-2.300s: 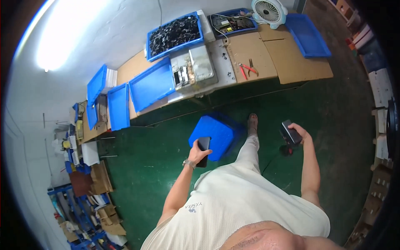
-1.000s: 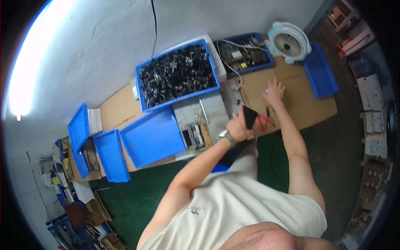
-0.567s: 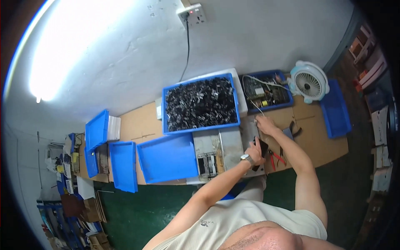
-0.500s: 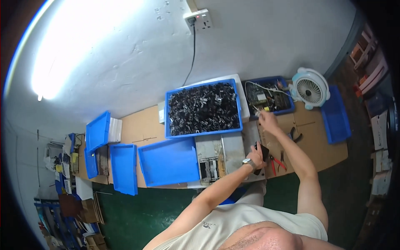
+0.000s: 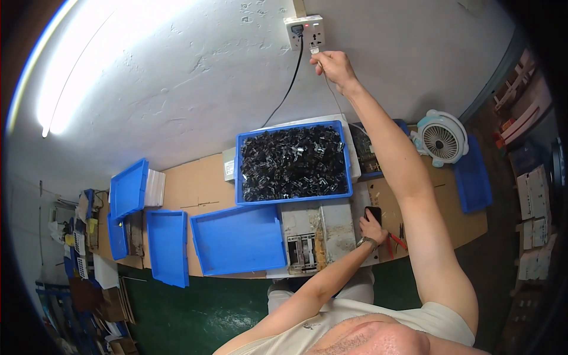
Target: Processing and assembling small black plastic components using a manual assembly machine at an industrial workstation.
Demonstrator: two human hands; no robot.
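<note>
So your right hand (image 5: 334,68) is reaching way up to the top middle of the frame, fingers closing around a small white plug (image 5: 314,51). The plug is sitting at your fingertips, right at the lower edge of the white wall socket (image 5: 305,28); can't tell if it's actually seated. A thin pale cable (image 5: 329,89) is dangling from that hand down the rough, pitted wall (image 5: 207,89).

Your left hand (image 5: 373,229) is down right of center, lying over a dark, flat, rounded-corner phone (image 5: 373,213) on the table (image 5: 188,177). Fingers are crossing its face, but I can't tell whether you're gripping it or just resting on it. Red-handled pliers (image 5: 397,240) are lying just beside that hand.

Left of the phone, a boxy grey machine (image 5: 337,225) is showing a scuffed, stained top. Mid-frame, a blue plastic tray (image 5: 236,168) is holding a heap of glossy black bits (image 5: 293,163), and smoother shallow blue trays are lining up to the left on the brown, cardboard-looking surface.
</note>
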